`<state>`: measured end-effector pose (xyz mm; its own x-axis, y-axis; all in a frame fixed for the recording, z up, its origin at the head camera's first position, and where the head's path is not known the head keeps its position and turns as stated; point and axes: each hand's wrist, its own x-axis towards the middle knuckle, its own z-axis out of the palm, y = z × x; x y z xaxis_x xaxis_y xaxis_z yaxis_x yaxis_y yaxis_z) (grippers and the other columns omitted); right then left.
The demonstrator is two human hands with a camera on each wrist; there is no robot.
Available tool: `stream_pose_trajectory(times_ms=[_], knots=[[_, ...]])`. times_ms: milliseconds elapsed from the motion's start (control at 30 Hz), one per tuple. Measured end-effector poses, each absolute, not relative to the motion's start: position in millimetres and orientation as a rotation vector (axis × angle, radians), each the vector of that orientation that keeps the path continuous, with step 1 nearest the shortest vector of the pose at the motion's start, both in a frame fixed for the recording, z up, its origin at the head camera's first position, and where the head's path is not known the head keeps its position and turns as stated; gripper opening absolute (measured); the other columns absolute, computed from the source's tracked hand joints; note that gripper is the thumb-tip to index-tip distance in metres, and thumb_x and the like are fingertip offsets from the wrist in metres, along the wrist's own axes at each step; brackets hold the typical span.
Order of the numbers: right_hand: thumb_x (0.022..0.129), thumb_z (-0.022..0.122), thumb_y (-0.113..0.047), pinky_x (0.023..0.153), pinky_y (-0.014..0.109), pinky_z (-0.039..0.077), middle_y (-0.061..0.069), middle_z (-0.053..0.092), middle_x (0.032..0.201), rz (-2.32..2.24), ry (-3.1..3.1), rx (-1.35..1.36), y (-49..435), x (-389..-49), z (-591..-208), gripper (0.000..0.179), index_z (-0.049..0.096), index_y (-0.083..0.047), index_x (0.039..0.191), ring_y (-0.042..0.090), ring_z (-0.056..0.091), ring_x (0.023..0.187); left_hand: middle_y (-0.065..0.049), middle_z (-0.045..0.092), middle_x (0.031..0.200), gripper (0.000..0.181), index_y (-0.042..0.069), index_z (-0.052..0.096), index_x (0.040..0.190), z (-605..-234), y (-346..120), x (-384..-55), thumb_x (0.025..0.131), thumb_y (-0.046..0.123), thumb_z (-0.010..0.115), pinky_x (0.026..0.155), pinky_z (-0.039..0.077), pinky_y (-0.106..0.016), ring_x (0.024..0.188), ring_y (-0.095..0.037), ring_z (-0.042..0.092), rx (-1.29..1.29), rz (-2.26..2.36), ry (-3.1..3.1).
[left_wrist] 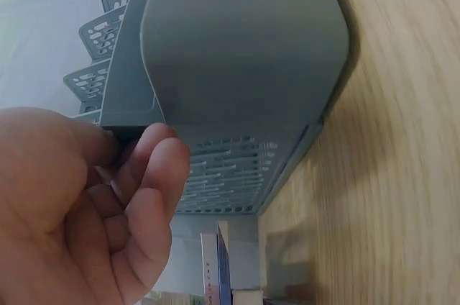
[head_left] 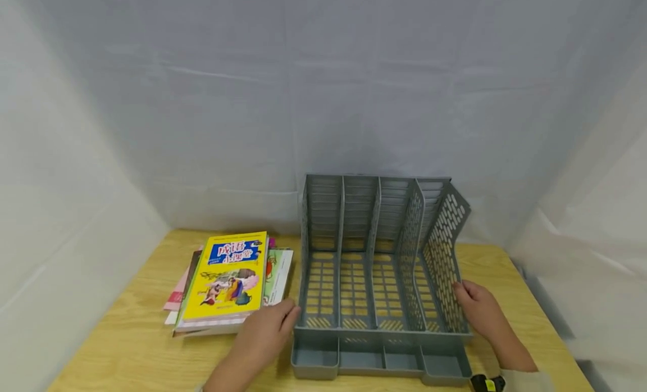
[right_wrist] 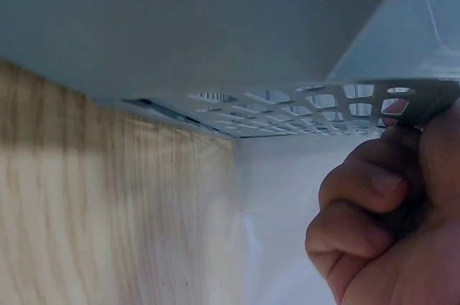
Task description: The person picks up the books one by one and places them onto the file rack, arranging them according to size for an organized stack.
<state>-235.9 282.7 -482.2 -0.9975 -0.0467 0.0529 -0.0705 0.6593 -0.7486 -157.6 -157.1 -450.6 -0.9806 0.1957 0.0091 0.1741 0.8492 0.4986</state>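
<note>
A grey plastic file organizer (head_left: 384, 337) stands on the wooden table, with upright perforated dividers forming several tall slots. Along its front runs a low tray (head_left: 361, 360) split into small compartments. My left hand (head_left: 265, 333) grips the organizer's left side near the front corner; in the left wrist view its curled fingers (left_wrist: 154, 175) meet the edge just above the tray's end. On the opposite side, my right hand (head_left: 482, 310) pinches the front edge of the right side panel (head_left: 445, 263). In the right wrist view, the fingers (right_wrist: 359, 186) curl at that perforated panel.
Left of the organizer lies a stack of books with a yellow illustrated book (head_left: 227, 279) on top. A book with a green and white cover (head_left: 278, 274) sticks out beneath it. White sheeting (head_left: 242, 100) hangs behind the table (head_left: 126, 324) and on both sides.
</note>
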Motion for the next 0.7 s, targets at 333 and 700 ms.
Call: stream_pose_trajectory(times_ms=[333, 700], knots=[[0.109, 0.050, -0.030, 0.050, 0.031, 0.035, -0.002, 0.036, 0.059, 1.283, -2.850, 0.062, 278.3, -232.8, -479.3, 0.041, 0.043, -0.010, 0.074, 0.014, 0.032, 0.049, 0.008, 0.046, 0.061, 0.024, 0.019, 0.054, 0.086, -452.8, -152.7, -159.1, 0.110, 0.025, 0.050, 0.054, 0.039, -0.027, 0.053, -0.009, 0.043, 0.336, 0.920, 3.019], [0.110, 0.044, -0.018, 0.062, 0.031, 0.052, 0.015, 0.069, 0.093, 1.724, -2.650, -0.086, 282.6, -233.1, -506.8, 0.041, 0.059, 0.013, 0.130, 0.014, 0.059, 0.071, 0.007, 0.048, 0.068, 0.022, 0.019, 0.061, 0.098, -456.3, -148.7, -158.9, 0.110, 0.033, 0.048, 0.062, 0.043, -0.034, 0.064, -0.011, 0.047, 0.331, 0.848, 2.945]])
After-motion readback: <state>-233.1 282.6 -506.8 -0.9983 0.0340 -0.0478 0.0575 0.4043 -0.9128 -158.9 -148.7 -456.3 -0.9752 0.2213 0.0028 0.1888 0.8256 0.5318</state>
